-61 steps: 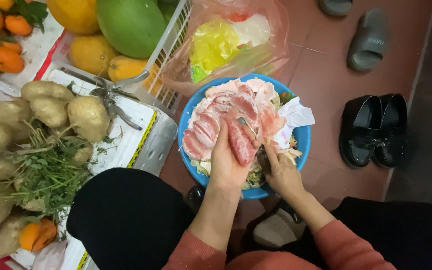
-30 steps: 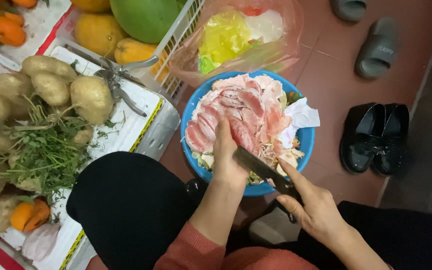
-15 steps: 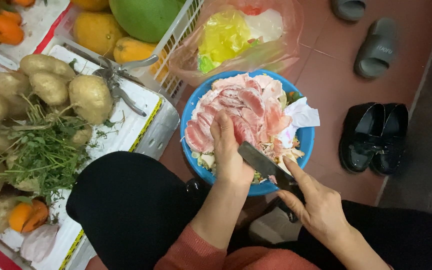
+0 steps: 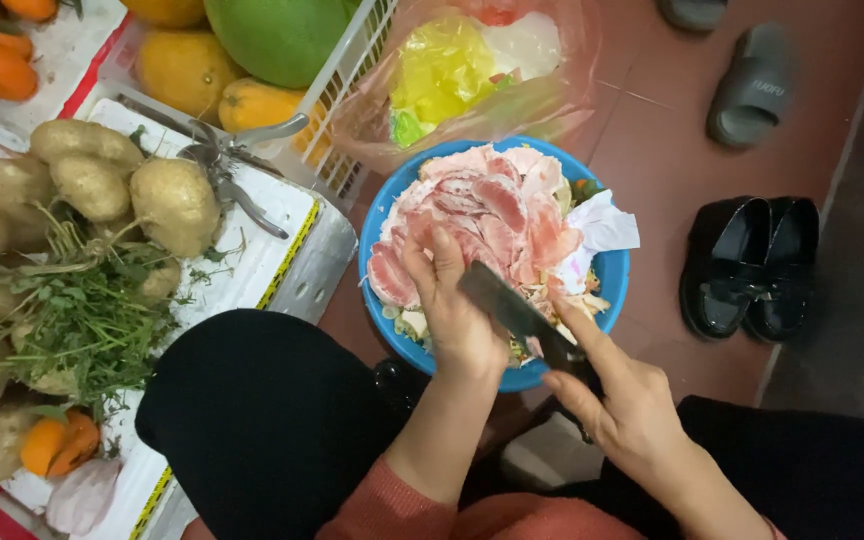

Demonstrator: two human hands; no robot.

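The round blue plastic bowl (image 4: 612, 275) is sitting on the reddish tile floor, and everything here is placed against it. Heaped inside it is lying a pile of pink, peeled citrus segments (image 4: 482, 215). The left hand (image 4: 457, 305) is reaching in over the bowl's near rim, fingers loosely curled and pressing down on the near side of the pile. The right hand (image 4: 622, 405) is hovering just outside the near-right rim, wrapped around the handle of a dark-bladed kitchen knife (image 4: 512, 310), forefinger stretched along its spine. The blade's long axis is running diagonally from the right hand up-left across the rim, its tip lying just beside the left hand's knuckles; whether they are touching cannot be told. The pile is lying straight ahead of both hands, the left being nearer.
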